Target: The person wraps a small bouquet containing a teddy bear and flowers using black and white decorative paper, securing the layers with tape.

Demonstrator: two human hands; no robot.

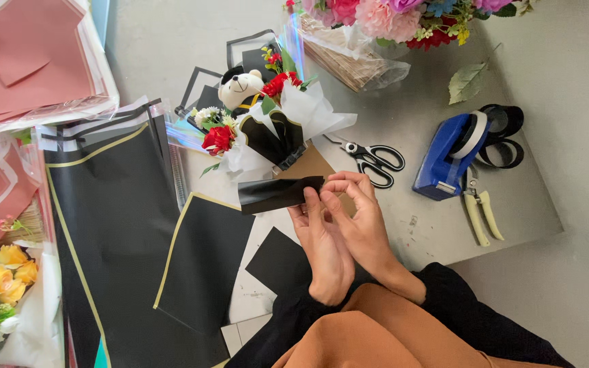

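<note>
close together, both hands pinch a black ribbon strip (279,193) by its right end – left hand (323,249) under it, right hand (357,217) over it, fingers closed on it – just below a small bouquet (267,129) with a toy bear (238,88) and red flowers. the strip looks light, glossy and limp, best held near an end. scissors (376,162), a blue tape dispenser (452,160) and pruners (480,212) lie right on the counter (417,102); black wrapping sheets (131,225) crowd the left

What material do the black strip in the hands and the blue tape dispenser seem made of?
Black glossy strip: probably plastic wrapping film or coated paper; it shines and curls. Blue tape dispenser: likely hard moulded plastic with a smooth, even surface.
</note>
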